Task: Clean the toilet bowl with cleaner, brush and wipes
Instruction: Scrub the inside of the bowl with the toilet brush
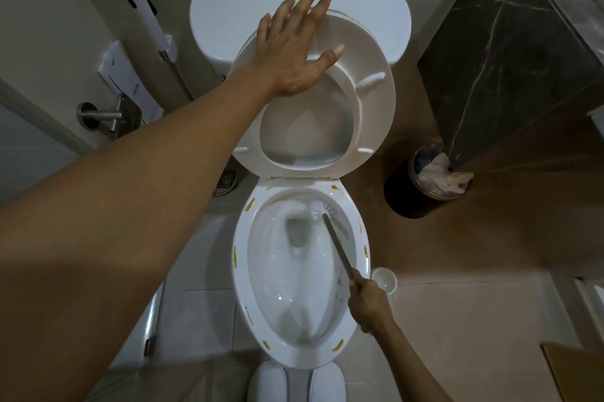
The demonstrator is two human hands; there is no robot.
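Note:
The white toilet bowl (240, 274) lies below me with yellow-brown streaks dotted round its rim. Its seat (376, 114) and lid stand raised against the tank (225, 22). My left hand (294, 48) presses flat on the raised seat, fingers spread and straight. My right hand (369, 303) grips the grey handle of the toilet brush (322, 208). The brush's white bristle head sits inside the bowl at the upper right, against the wall under the rim. Water lies at the bottom of the bowl.
A white brush holder (385, 280) stands on the floor right of the bowl. A dark bin (421, 186) with crumpled paper sits by a black marble wall. On the left are a bidet sprayer (147, 19), a metal paper holder (108, 114) and a floor drain (227, 182).

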